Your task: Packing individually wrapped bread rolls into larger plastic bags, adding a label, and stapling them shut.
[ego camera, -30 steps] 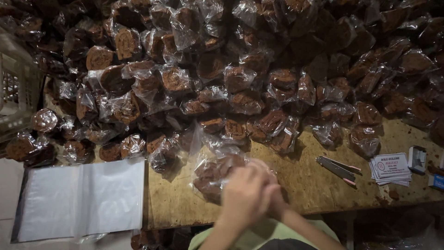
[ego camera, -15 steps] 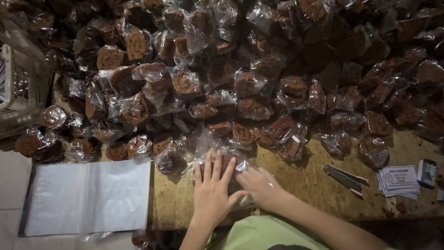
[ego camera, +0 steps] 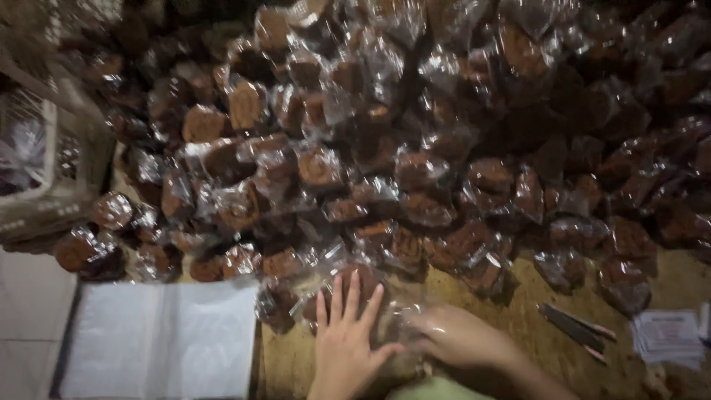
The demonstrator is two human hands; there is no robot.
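Observation:
My left hand lies flat with fingers spread on a clear plastic bag of brown cakes at the near edge of a wooden board. Just to the right, my right hand rests against the same bag, blurred, with part of the plastic over it. Behind the bag rises a big heap of bagged brown cakes that covers most of the board.
A white open folder of plastic sleeves lies at the lower left. A pale slatted crate stands at the far left. Dark flat tools and a small stack of printed cards lie at the right.
A second ago both hands were clasped together low over the bag. They have moved apart and up onto it, the left one now spread flat. The view has shifted to the right.

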